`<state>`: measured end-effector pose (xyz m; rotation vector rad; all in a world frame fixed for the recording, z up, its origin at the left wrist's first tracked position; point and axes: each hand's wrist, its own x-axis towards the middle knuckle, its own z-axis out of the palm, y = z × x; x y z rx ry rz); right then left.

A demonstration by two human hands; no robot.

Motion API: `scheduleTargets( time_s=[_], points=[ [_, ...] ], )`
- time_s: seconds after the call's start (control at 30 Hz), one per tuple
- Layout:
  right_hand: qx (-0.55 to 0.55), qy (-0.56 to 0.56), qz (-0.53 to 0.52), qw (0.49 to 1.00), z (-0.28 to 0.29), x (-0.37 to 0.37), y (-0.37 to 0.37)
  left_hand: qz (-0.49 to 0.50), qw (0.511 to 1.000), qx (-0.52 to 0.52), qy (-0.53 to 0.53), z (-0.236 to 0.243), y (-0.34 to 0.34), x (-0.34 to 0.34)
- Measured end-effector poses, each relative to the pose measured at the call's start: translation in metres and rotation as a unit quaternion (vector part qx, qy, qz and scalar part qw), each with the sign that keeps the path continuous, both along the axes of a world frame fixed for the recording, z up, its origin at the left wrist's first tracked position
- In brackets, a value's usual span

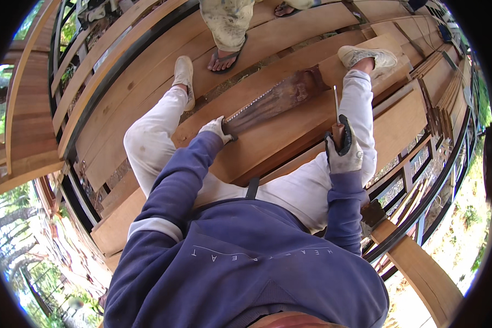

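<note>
A rusty hand saw (pixel 279 101) lies slantwise over the planks between my legs, its toothed edge turned up and away from me. My left hand (pixel 217 130), in a pale glove with dark fingertips, is closed on the saw's narrow near end. The broad end of the blade points away to the right, near my right shin. My right hand (pixel 345 152), gloved in white and black, is wrapped round the wooden handle of a file (pixel 336 104). The file's thin metal shaft stands up from the fist, apart from the saw.
I sit astride wooden boards (pixel 306 123) with gaps between them. Ahead stands another person's sandalled foot (pixel 224 61) below a stained trouser leg. Curved dark metal railings (pixel 443 202) run along the right side. Stacked wood strips (pixel 440 112) lie at the right, and curved slats (pixel 33 109) at the left.
</note>
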<state>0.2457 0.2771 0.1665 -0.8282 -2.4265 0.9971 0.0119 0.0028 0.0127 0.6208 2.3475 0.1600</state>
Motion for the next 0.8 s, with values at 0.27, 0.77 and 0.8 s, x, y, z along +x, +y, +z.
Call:
scheduleTargets(
  time_s=[0.27, 0.77, 0.8],
  points=[
    [0.042, -0.039, -0.012, 0.998, 0.001, -0.013, -0.018, 0.011, 0.999, 0.02, -0.024, 0.004, -0.005, -0.018],
    [0.105, -0.116, -0.015, 0.988, -0.012, -0.009, -0.029, 0.038, 0.998, -0.016, -0.047, -0.025, -0.027, -0.028],
    [0.106, -0.124, -0.019, 0.986, -0.008, -0.009, -0.032, 0.029, 0.996, -0.034, -0.073, -0.023, -0.031, -0.03]
  ],
)
